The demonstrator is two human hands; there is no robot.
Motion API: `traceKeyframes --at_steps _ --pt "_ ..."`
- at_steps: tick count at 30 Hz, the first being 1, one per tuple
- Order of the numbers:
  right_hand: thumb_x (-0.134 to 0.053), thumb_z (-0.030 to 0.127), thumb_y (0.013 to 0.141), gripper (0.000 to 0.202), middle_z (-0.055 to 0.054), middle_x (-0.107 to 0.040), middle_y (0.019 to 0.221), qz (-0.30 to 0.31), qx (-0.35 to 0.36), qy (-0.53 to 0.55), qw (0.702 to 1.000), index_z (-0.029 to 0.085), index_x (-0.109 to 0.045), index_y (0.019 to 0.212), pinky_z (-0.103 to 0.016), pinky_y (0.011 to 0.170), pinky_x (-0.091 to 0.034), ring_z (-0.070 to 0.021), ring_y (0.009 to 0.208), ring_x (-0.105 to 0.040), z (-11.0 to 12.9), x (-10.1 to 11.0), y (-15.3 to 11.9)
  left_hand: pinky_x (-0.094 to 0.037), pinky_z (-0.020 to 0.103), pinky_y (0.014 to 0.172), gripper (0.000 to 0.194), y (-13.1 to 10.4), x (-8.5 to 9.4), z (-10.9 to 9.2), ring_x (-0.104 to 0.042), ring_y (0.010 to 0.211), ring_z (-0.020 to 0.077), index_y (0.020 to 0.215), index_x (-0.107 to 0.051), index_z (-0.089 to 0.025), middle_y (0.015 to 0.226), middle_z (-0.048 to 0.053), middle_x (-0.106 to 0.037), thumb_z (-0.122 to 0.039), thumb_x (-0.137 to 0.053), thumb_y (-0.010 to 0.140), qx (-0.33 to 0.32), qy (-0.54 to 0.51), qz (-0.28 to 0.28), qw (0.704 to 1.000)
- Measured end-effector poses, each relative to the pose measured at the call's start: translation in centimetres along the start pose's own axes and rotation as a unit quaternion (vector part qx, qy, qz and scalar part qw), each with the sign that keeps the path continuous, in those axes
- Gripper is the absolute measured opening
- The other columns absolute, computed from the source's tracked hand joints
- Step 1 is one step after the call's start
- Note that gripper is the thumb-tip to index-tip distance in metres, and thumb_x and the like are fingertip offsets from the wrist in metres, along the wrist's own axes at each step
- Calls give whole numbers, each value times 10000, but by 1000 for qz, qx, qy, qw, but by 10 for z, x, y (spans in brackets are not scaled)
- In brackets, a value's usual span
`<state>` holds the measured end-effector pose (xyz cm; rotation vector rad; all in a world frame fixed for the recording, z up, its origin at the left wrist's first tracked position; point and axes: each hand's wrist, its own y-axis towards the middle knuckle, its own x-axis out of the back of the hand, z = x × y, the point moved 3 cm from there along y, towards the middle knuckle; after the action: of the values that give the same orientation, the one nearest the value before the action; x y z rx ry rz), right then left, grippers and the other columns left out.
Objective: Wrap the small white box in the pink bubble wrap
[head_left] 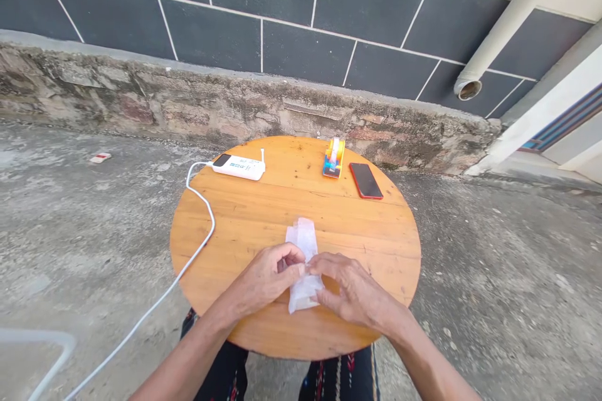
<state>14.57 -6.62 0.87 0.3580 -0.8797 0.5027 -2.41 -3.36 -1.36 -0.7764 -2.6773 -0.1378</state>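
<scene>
A thin, whitish, translucent wrapping (303,294) lies lengthwise on the round wooden table (244,219), near its front edge. My left hand (273,272) is over its left side, fingers curled and closed on the middle of it. From the right, my right hand (345,285) reaches onto the same spot, its thumb lower down and apart from the forefinger, whose tip touches the wrapping beside my left fingertips. What lies between the fingertips is too small to make out.
A white device (239,166) with a white cable stands at the table's back left. An orange and blue tape dispenser (333,158) and a red-edged phone (365,180) are at the back right. A stone-based wall (188,106) runs behind the table.
</scene>
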Motion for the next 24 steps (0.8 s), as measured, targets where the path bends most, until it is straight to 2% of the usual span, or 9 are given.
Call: traceKeyframes --at_steps 4,7,11,17,24 --pt "-625 128 800 303 -31 -621 1091 -2 1 -13 1000 209 -587 1090 -306 876 -422 -189 964 -577 -2 -1 -2 -369 223 621 180 8 5 13 -523 685 133 821 -599 -173 741 -11 -603 -274 -451 837 15 16 -54 998" --pt "-626 107 787 306 -36 -619 1091 -6 -1 -22 1000 209 -591 1074 -310 884 -418 -199 980 -573 -2 -3 -3 -328 225 561 212 17 7 20 -485 595 125 674 -580 -169 607 -26 -537 -296 -474 805 57 84 -96 990" --pt "-622 91 775 318 -33 -618 1082 -13 3 -29 999 211 -593 1068 -312 888 -418 -201 990 -569 -1 -4 -5 -260 236 513 313 28 5 21 -445 533 120 529 -532 -167 508 -34 -464 -363 -509 772 105 162 -111 975" --pt "-593 78 767 313 -53 -598 1145 -25 15 -38 999 193 -598 1058 -315 889 -429 -203 999 -566 1 -7 -8 -254 231 496 231 32 -2 25 -426 507 106 536 -524 -173 497 -52 -451 -290 -514 735 95 142 -113 979" --pt "-583 85 766 288 -61 -596 1146 -35 24 -36 998 186 -599 1036 -319 890 -434 -205 1011 -560 1 -9 -10 -320 247 608 159 25 -1 18 -485 663 135 557 -530 -170 659 -15 -517 -190 -509 714 77 184 -158 967"
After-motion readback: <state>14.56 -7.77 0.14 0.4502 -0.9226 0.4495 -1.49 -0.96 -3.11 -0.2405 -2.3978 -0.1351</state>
